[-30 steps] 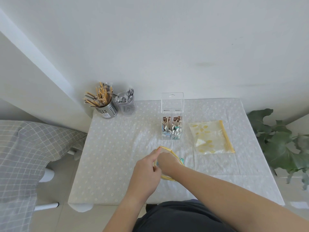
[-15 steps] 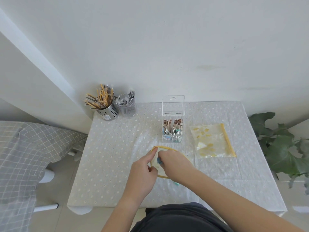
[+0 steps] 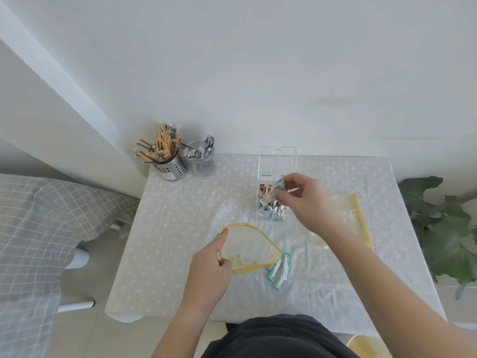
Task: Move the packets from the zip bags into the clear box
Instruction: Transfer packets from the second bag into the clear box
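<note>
Since half a second ago the right hand has left the near bag and gone up to the box, where its thumb and fingers pinch a few packets just over the open top. On the table, under a dotted cloth, the left hand grips the near bag's yellow rim with thumb and fingers curled round it, and the mouth gapes wide. A second bag lies flat to the right, partly under the right forearm. The box stands upright near the far edge, lid raised, with packets heaped in its lower half. Teal-ended packets lie at the near bag's right corner; whether they are inside it cannot be told.
</note>
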{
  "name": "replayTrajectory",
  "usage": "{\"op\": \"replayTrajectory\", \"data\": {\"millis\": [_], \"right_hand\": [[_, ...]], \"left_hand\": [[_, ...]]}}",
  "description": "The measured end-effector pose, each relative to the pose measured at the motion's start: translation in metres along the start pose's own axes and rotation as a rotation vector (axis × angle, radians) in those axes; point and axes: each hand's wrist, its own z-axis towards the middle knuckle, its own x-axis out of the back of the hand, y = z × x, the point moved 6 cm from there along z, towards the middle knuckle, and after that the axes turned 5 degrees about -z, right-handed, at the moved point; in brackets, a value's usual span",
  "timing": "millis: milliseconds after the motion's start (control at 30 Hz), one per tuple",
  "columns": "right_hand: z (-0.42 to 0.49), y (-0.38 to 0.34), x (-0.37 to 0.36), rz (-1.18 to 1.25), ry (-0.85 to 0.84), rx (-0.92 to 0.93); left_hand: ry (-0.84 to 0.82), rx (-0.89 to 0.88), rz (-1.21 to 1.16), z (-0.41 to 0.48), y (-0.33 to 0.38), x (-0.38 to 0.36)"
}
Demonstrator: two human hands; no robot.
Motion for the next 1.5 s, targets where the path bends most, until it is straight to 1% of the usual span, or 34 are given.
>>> {"op": "replayTrajectory", "data": {"millis": [67, 133, 367, 467, 600, 733, 900, 1000, 1133, 1300, 1500], "right_hand": [[0.029, 0.015, 0.002, 0.025, 0.041, -0.011], [0.051, 0.030, -0.007, -0.104, 0.026, 0.003], [0.080, 0.068, -0.060, -0.493, -0.260, 0.154], [0.085, 0.069, -0.070, -0.651, -0.333, 0.271], [0.092, 0.068, -0.076, -0.754, -0.360, 0.309], [0.094, 0.080, -0.080, -0.864, -0.382, 0.280], [0.088, 0.087, -0.091, -0.923, -0.345, 0.270], [0.085, 0.086, -0.092, -0.881, -0.342, 0.188], [0.086, 0.087, -0.092, -0.879, -0.282, 0.121], [0.088, 0.091, -0.098, -0.882, -0.301, 0.039], [0.095, 0.097, -0.098, -1.045, -0.282, -0.056]], "left_hand": [[0.002, 0.012, 0.006, 0.000, -0.002, 0.001], [0.008, 0.025, -0.001, 0.000, -0.004, 0.003], [0.008, 0.054, -0.024, -0.002, -0.010, 0.004], [0.000, 0.069, -0.001, -0.003, -0.011, 0.003], [-0.007, 0.041, 0.029, -0.004, -0.013, 0.002], [0.005, 0.047, 0.030, -0.004, -0.015, 0.003], [0.010, 0.044, 0.028, -0.004, -0.015, 0.002], [0.008, 0.024, 0.037, -0.002, -0.015, 0.002], [0.004, 0.024, 0.026, -0.002, -0.016, 0.001], [0.005, 0.021, 0.023, -0.003, -0.014, -0.001], [0.003, 0.051, 0.028, -0.006, -0.018, 0.001]]}}
